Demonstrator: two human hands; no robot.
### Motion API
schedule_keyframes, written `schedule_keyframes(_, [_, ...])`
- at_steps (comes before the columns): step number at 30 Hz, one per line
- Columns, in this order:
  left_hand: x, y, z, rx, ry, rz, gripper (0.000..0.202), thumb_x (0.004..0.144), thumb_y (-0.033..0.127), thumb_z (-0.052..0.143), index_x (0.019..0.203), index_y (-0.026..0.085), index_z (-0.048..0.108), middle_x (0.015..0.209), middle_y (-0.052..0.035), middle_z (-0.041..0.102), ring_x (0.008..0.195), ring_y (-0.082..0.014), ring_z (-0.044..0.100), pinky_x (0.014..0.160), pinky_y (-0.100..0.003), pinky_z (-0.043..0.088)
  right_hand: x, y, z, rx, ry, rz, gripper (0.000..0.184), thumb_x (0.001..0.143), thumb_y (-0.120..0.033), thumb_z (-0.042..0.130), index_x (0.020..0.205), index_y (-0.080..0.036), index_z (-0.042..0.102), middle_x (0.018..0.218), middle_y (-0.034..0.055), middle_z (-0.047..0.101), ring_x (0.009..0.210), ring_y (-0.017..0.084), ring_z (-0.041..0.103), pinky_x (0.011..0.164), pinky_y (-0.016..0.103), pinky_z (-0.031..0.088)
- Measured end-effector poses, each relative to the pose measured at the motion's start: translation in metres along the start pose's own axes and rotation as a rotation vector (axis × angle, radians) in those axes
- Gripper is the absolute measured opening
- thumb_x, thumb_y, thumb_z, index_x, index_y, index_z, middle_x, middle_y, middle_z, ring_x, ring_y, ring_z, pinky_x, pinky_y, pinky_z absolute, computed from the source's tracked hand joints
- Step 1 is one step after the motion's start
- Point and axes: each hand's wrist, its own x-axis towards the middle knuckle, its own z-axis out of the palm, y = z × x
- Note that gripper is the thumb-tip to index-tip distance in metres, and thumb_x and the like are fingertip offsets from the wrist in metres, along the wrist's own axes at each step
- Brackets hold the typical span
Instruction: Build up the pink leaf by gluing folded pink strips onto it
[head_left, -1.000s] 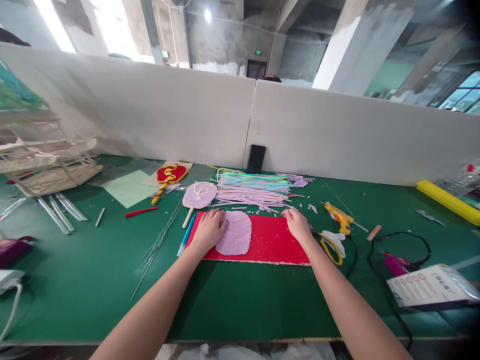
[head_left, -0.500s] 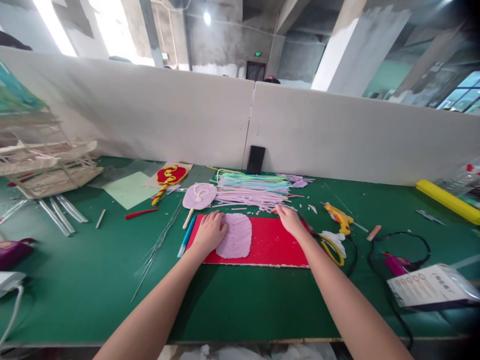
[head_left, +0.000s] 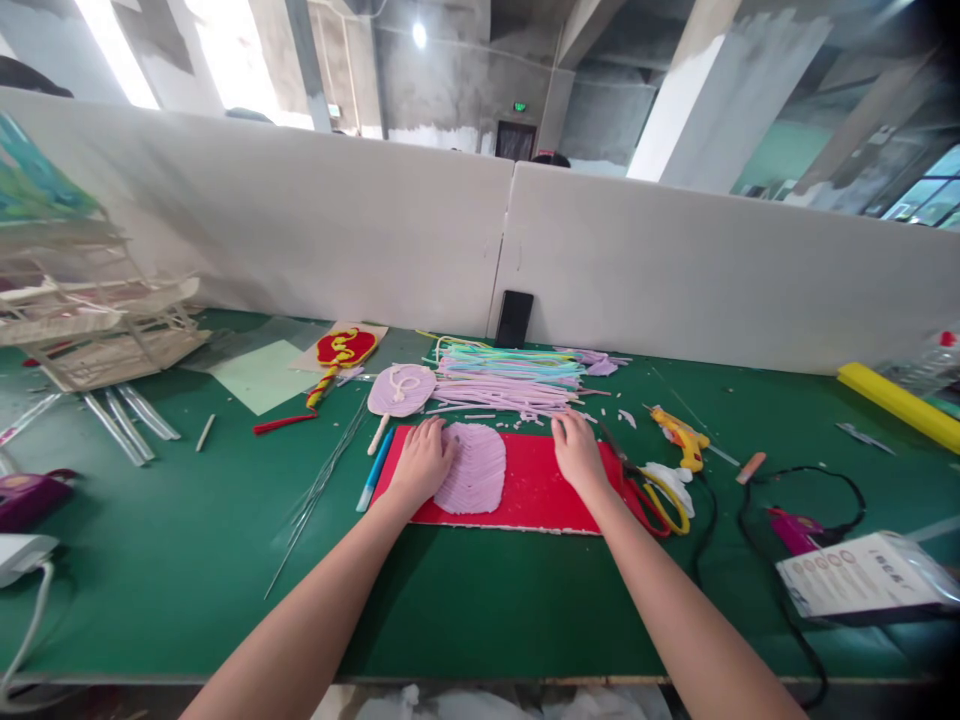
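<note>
A red board (head_left: 536,490) lies on the green table (head_left: 480,610) in front of me. On its left half rests a lilac ribbed fan-shaped piece (head_left: 474,468). My left hand (head_left: 421,462) lies on the piece's left edge with its fingers curled against it. My right hand (head_left: 577,448) rests on the board's far edge, its fingertips at the near end of a pile of lilac, green and blue pipe-cleaner strips (head_left: 510,382). Whether those fingertips pinch a strip is hidden.
A finished lilac fan (head_left: 399,392), a red-and-yellow fan (head_left: 341,350), a blue pen (head_left: 373,470) and thin wires (head_left: 315,490) lie left. Yellow scissors (head_left: 664,497), a yellow glue gun (head_left: 679,432), a pink tool with black cable (head_left: 795,525) and a packet (head_left: 862,580) lie right. A phone (head_left: 514,318) leans on the partition.
My right hand has moved left along the board's far edge toward the strip pile. My left hand has stayed on the lilac piece.
</note>
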Motion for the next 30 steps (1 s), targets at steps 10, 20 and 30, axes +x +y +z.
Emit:
schedule_keyframes(10, [0.004,-0.001,0.003,-0.017,0.010,-0.022,0.029,0.088,0.025,0.042,0.112,0.015,0.054,0.127,-0.0147,0.054,0.124,-0.0278,0.046,0.105,-0.045,0.033,-0.014,-0.018,0.017,-0.006,-0.014,-0.032,0.051,0.092,-0.047,0.034,0.134,-0.019,0.044,0.151,0.0130,0.024,0.139,0.032,0.019,0.107,0.052,0.029])
schedule_keyframes(20, [0.004,-0.002,0.001,-0.136,0.026,-0.018,0.029,0.085,0.025,0.047,0.109,0.015,0.057,0.129,-0.0150,0.054,0.122,-0.0301,0.047,0.105,-0.047,0.032,-0.014,-0.019,0.018,0.105,0.032,0.019,0.053,0.090,-0.049,0.037,0.130,-0.016,0.048,0.150,0.0131,0.026,0.140,0.031,0.017,0.110,0.049,0.025])
schedule_keyframes(30, [0.004,0.001,-0.010,-0.504,0.014,0.004,0.018,0.075,0.025,0.055,0.093,0.021,0.057,0.117,-0.0064,0.062,0.116,-0.0245,0.053,0.099,-0.039,0.040,-0.011,-0.034,-0.011,0.382,0.109,0.131,0.043,0.092,-0.046,0.031,0.106,-0.017,0.061,0.129,0.0144,0.053,0.125,0.023,0.044,0.107,0.040,0.031])
